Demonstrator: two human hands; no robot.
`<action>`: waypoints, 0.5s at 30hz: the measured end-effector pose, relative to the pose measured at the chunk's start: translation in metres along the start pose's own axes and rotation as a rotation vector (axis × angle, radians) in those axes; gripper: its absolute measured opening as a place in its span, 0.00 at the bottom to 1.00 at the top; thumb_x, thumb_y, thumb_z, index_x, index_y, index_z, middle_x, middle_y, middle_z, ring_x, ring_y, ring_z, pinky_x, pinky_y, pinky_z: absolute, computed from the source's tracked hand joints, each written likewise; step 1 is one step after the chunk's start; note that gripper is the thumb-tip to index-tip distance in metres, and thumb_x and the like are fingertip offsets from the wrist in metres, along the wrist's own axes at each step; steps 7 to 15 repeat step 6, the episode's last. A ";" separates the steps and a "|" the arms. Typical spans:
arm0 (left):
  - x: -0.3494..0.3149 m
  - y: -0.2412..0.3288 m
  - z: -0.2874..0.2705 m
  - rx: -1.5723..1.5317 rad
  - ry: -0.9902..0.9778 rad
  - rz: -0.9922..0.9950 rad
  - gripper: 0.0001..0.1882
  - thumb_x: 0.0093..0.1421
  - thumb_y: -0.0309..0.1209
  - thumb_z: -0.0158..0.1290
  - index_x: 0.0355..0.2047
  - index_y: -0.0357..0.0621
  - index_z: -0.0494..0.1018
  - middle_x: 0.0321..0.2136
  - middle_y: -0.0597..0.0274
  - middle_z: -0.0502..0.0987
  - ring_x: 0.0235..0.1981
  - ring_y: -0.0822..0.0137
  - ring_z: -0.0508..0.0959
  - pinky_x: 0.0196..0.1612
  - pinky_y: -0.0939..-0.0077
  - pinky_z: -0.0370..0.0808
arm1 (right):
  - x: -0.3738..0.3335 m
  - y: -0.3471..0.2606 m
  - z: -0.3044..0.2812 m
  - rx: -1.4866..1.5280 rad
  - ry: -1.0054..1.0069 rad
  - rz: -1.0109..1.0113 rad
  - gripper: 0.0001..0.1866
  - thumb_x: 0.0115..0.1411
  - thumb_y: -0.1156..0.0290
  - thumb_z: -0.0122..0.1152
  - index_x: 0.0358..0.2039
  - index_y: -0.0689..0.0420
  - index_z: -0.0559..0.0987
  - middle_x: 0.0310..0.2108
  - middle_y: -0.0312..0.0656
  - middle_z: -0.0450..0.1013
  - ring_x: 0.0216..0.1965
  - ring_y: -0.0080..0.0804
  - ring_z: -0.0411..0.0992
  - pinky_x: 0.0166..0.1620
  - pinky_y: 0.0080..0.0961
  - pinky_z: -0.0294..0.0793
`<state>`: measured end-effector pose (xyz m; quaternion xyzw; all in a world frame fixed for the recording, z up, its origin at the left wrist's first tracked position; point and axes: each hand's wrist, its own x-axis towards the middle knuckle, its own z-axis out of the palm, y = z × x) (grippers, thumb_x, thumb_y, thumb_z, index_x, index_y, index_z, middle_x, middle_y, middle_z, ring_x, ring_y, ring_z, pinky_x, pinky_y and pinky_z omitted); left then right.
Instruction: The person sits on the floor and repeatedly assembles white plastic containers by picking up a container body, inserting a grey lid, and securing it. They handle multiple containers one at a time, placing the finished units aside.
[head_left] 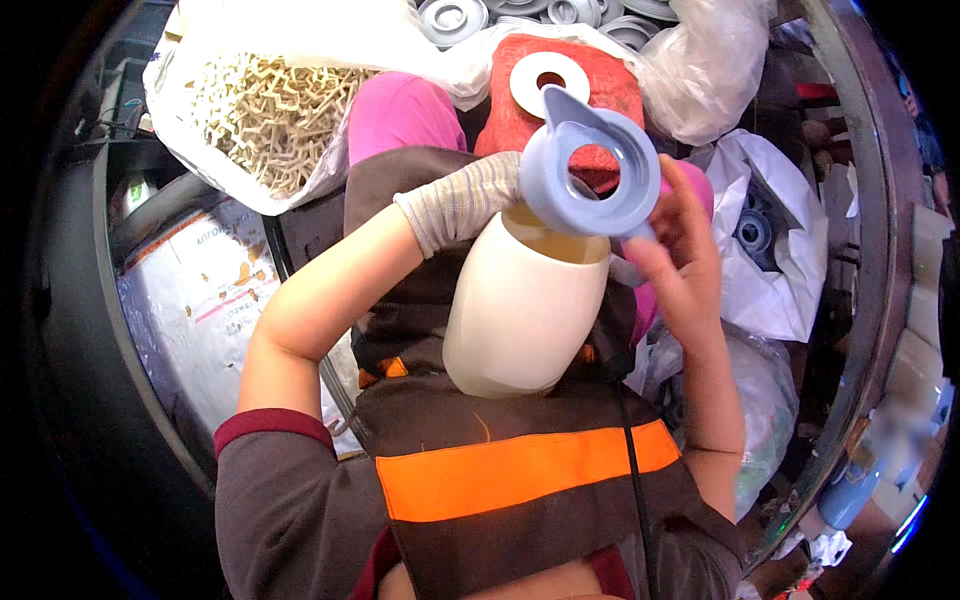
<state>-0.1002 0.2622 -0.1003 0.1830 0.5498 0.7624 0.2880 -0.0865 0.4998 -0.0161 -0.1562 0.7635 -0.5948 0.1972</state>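
Note:
A blue-grey plastic collar (pixel 542 180) with a pointed spout and a round opening is tilted above the mouth of a cream-white jug body (pixel 525 310). The jug leans against my apron in my lap. My left hand (pixel 485 195), in a striped knit glove, reaches behind the collar's left edge; its fingers are mostly hidden, and it appears to grip the collar there. Bare, my right hand (pixel 685 255) curls its thumb and fingers round the collar's right side by a small lug. The thumb is slightly blurred.
Ahead lies a red cloth (pixel 500 110) bearing a white ring (pixel 520 92). A white sack (pixel 325 180) of small beige parts stands far left; several grey round parts (pixel 450 20) lie at the back. To the right are a white bag (pixel 790 290) with blue-grey parts and a dark frame edge (pixel 868 270).

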 end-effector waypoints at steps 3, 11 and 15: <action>0.007 -0.025 -0.013 -0.707 -0.127 -0.037 0.14 0.64 0.28 0.44 0.48 0.35 0.69 0.44 0.56 0.75 0.43 0.66 0.76 0.50 0.72 0.72 | 0.000 0.003 0.013 -0.130 -0.156 -0.082 0.38 0.57 0.69 0.58 0.64 0.62 0.52 0.58 0.52 0.60 0.59 0.39 0.60 0.61 0.33 0.56; 0.008 -0.047 -0.022 -0.989 -0.277 0.087 0.16 0.66 0.28 0.41 0.52 0.35 0.66 0.47 0.56 0.74 0.47 0.65 0.74 0.53 0.70 0.71 | 0.002 0.010 0.013 -0.021 -0.106 0.037 0.40 0.56 0.68 0.59 0.64 0.62 0.51 0.60 0.53 0.58 0.60 0.41 0.60 0.62 0.35 0.54; 0.008 -0.047 -0.022 -0.989 -0.277 0.087 0.16 0.66 0.28 0.41 0.52 0.35 0.66 0.47 0.56 0.74 0.47 0.65 0.74 0.53 0.70 0.71 | 0.002 0.010 0.013 -0.021 -0.106 0.037 0.40 0.56 0.68 0.59 0.64 0.62 0.51 0.60 0.53 0.58 0.60 0.41 0.60 0.62 0.35 0.54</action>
